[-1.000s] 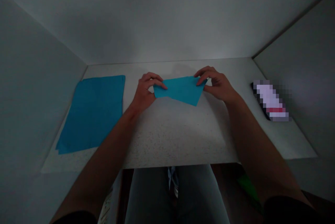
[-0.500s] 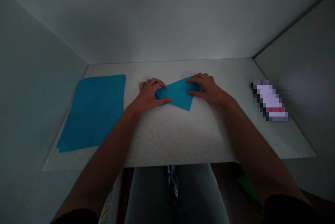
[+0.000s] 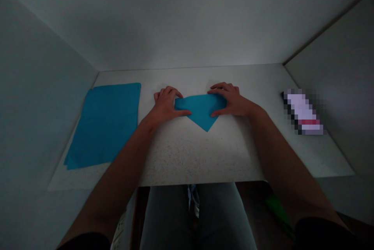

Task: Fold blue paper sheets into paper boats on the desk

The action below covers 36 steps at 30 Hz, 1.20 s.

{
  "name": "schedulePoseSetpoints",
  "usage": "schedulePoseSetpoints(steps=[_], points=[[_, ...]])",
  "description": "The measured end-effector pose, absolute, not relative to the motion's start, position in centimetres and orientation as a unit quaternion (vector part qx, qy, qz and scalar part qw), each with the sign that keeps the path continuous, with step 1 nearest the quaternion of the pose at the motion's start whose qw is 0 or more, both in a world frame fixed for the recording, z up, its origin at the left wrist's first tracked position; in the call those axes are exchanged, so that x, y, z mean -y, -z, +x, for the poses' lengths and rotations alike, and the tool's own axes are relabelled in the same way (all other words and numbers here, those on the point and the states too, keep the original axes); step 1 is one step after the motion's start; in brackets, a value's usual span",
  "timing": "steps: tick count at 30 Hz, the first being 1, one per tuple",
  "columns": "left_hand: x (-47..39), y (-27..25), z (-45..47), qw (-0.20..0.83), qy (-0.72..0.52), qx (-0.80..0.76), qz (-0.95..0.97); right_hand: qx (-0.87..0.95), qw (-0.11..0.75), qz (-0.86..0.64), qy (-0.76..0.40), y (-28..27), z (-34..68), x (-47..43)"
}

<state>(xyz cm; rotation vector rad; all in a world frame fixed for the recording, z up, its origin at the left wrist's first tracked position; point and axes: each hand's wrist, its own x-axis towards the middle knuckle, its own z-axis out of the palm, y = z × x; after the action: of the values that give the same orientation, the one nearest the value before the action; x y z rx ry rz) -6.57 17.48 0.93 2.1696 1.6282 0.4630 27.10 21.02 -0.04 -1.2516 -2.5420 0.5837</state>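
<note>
A folded piece of blue paper (image 3: 201, 106) lies on the table between my hands, its lower corner pointing at me and its top edge nearly level. My left hand (image 3: 167, 104) holds the paper's left end, thumb along the lower edge and index finger at the upper edge. At the right end, my right hand (image 3: 229, 99) has the paper between thumb and fingers, the index finger over the top edge and the thumb on the lower right side. Both palms partly cover the paper's ends.
Several larger blue sheets (image 3: 106, 125) are stacked on the left of the white table (image 3: 198, 156). A pixelated phone-like object (image 3: 302, 111) lies at the right. White walls rise behind and at both sides. The table's front edge runs above my legs.
The paper has turned clockwise, its right side coming down and its lower corner swinging to point toward me. My right thumb has shifted slightly down; my left hand has barely moved.
</note>
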Motion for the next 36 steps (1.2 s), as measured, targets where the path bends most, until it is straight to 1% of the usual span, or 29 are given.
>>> schedulePoseSetpoints(steps=[4, 8, 14, 16, 20, 25, 28, 36], points=[[-17.6, -0.6, -6.6, 0.224, -0.183, -0.574, 0.766, 0.873, 0.121, -0.424, -0.21, -0.1, 27.1, -21.0], [-17.9, 0.3, -7.0, 0.262, -0.24, -0.547, 0.758, 0.872, 0.13, -0.42, -0.215, -0.3, 27.1, -21.0], [-18.0, 0.5, -6.8, 0.354, -0.304, -0.48, 0.743, 0.859, 0.179, -0.423, -0.228, -0.9, 26.7, -20.8], [-17.8, 0.4, -6.5, 0.364, -0.315, -0.47, 0.74, 0.856, 0.187, -0.419, -0.239, -1.2, 26.3, -20.8], [-17.5, 0.3, -6.1, 0.381, -0.332, -0.468, 0.725, 0.852, 0.176, -0.415, -0.264, -1.5, 25.9, -21.0], [-17.6, 0.1, -6.5, 0.397, -0.341, -0.463, 0.715, 0.837, 0.193, -0.448, -0.247, -1.3, 26.3, -21.3], [-17.7, 0.2, -6.8, 0.403, -0.338, -0.46, 0.716, 0.826, 0.206, -0.457, -0.26, -1.2, 26.6, -21.3], [-18.0, 0.4, -7.0, 0.456, -0.373, -0.427, 0.686, 0.811, 0.225, -0.471, -0.264, -1.1, 27.0, -21.3]])
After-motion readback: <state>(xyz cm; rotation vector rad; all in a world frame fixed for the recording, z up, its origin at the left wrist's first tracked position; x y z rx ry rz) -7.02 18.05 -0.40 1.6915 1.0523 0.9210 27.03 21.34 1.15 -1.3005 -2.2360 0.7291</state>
